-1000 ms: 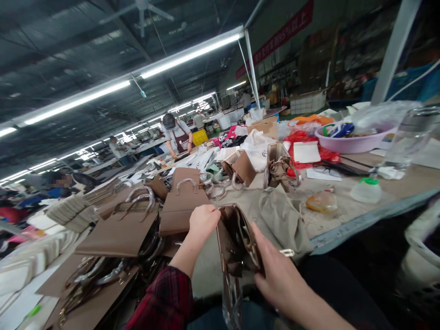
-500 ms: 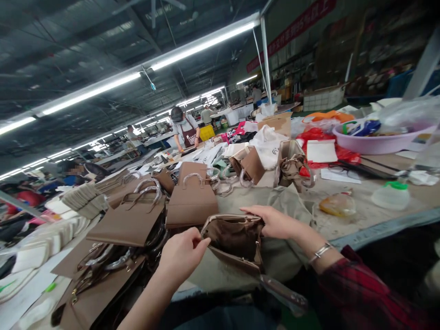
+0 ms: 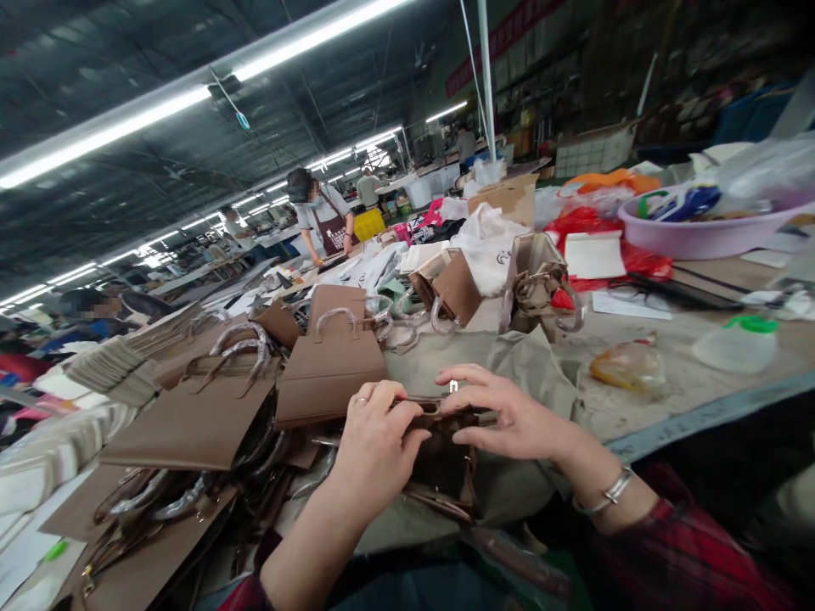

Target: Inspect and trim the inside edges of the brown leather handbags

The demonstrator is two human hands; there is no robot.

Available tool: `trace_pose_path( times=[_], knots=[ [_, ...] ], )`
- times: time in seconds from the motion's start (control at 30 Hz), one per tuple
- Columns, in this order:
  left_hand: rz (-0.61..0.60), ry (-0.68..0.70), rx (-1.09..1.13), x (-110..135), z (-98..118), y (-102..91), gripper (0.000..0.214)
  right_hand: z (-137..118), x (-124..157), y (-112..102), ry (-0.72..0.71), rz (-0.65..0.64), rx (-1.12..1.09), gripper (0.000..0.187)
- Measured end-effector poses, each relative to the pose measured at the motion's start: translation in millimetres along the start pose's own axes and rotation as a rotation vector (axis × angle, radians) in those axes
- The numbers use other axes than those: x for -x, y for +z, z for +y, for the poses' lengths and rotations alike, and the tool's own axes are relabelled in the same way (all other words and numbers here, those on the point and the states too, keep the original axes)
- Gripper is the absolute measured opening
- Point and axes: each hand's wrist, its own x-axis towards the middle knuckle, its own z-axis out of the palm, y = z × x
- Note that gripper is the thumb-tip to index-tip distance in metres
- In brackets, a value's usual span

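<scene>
A brown handbag (image 3: 449, 467) stands with its mouth upward in front of me, its dark lining showing. My left hand (image 3: 379, 441) is closed on the far left part of its rim, thumb inside and fingers outside. Over the right side of the mouth, my right hand (image 3: 509, 416) has its thumb and fingers apart, close to the rim. A small whitish loop-shaped piece (image 3: 453, 386) shows by its index finger; whether the hand touches it I cannot tell. A plastic-wrapped handle (image 3: 515, 560) hangs off the bag's near side.
Brown handbags (image 3: 334, 373) with wrapped handles pile up on the left. Grey cloth (image 3: 420, 361) covers the table under the bag. Rightward are an open bag (image 3: 538, 280), a purple basin (image 3: 713, 238), a green-capped bottle (image 3: 735, 348) and a clear pouch (image 3: 627, 365). A co-worker (image 3: 322, 216) stands beyond.
Both hands have come closer together over the bag's far rim. My right hand has shifted left from the corner, its fingers spreading. The view has turned slightly right and down.
</scene>
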Motion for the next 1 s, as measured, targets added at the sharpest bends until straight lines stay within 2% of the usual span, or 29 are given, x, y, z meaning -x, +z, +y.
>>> trace_pose_path(
  times=[0.2,0.37,0.53,0.73,0.9,1.0],
  knots=[
    [-0.028,-0.039,-0.016,-5.4,-2.1,4.5,0.019,-3.0,-9.0,4.6,-0.019,-0.011,0.111,0.054],
    [-0.066,-0.006,0.000,-5.6,-3.2,4.9,0.003,-3.4,-21.8,6.3,-0.038,-0.078,0.145,0.057],
    [-0.182,0.029,0.082,-0.8,-3.0,3.5,0.013,0.9,-29.4,2.7,-0.008,-0.144,0.063,0.048],
    [-0.307,-0.172,0.185,-6.3,-1.8,6.1,0.023,9.4,-24.8,3.8,0.008,-0.127,-0.003,0.044],
    [-0.331,-0.161,0.178,-16.3,-5.6,7.7,0.034,10.1,-23.7,4.1,-0.021,-0.123,-0.028,0.051],
    [-0.371,-0.206,0.205,-19.9,-7.4,6.4,0.035,8.7,-24.1,3.7,-0.023,-0.145,-0.021,0.053]
  ],
)
